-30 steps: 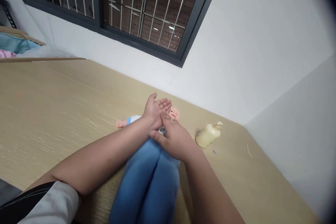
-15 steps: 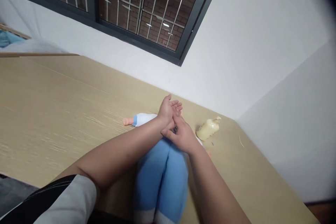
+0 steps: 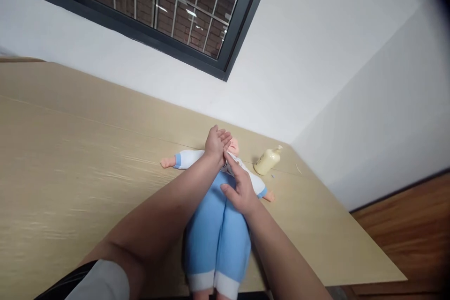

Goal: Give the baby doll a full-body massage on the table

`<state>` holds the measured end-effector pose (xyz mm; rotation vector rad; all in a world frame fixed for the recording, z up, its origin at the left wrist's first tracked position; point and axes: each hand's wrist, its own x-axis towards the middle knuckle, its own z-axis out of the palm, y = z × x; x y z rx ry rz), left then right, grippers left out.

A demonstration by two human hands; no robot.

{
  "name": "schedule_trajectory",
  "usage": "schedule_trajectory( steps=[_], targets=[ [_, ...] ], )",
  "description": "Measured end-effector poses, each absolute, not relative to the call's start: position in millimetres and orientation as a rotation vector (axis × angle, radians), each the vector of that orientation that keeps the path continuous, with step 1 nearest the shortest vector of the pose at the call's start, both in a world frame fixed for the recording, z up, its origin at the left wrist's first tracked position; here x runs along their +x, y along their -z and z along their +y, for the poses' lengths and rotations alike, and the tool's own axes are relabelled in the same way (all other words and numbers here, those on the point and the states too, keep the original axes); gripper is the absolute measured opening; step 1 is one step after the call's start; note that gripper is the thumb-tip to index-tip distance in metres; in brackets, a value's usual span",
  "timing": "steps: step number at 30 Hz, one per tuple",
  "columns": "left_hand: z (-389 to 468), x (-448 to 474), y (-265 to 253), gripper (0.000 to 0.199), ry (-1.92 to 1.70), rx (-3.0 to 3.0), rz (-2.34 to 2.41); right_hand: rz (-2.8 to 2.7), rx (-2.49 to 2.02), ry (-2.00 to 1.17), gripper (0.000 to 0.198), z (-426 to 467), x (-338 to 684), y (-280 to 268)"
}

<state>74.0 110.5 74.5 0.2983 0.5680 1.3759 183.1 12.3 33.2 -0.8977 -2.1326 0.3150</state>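
Observation:
A baby doll [image 3: 218,225] in blue trousers and a white top with blue cuffs lies on its back, arms spread. Over its chest, partly covering its head, is my left hand [image 3: 217,144], palm turned up with fingers loosely spread and nothing in it. My right hand [image 3: 241,185] hovers over the doll's waist, thumb apart from the fingers, its fingertips close to my left wrist; whether they touch I cannot tell. Right of the doll's head stands a pale yellow pump bottle [image 3: 267,161].
The doll lies on a light wooden tabletop [image 3: 87,164]. Behind it are a white wall [image 3: 267,75] and a barred window [image 3: 168,4]. A small bluish bit and a thin pale strand lie near the bottle. A brown wooden panel [image 3: 408,225] stands at the right.
My right hand has slid back from the left palm toward me. The doll's face and right-side arm now show. The view has shifted toward the right.

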Motion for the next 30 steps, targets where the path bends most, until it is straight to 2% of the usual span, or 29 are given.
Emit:
schedule_trajectory(
  steps=[5,12,18,23,27,30],
  targets=[
    [93.5,89.2,-72.0,0.046,-1.285,0.381,0.516,-2.096,-0.937,-0.349,0.084,19.0,182.5,-32.8],
    [92.4,97.8,-74.5,0.044,-1.262,0.378,0.593,-2.102,-1.095,-0.167,0.061,31.6,193.1,-26.8],
    [106.5,76.8,-68.2,0.047,-1.389,0.35,0.608,-2.17,-0.997,-0.192,0.066,21.8,197.3,-19.9],
    [92.3,78.4,-63.4,0.052,-1.34,0.415,0.542,-2.183,-0.811,-0.257,0.077,9.1,197.0,-28.2],
    [67.3,84.9,-63.9,0.049,-1.308,0.433,0.556,-2.228,-0.848,-0.277,0.087,5.9,196.6,-30.9],
    [52.2,85.0,-63.1,0.05,-1.29,0.449,0.573,-2.282,-0.917,-0.224,0.086,5.5,194.1,-30.8]
  ],
)
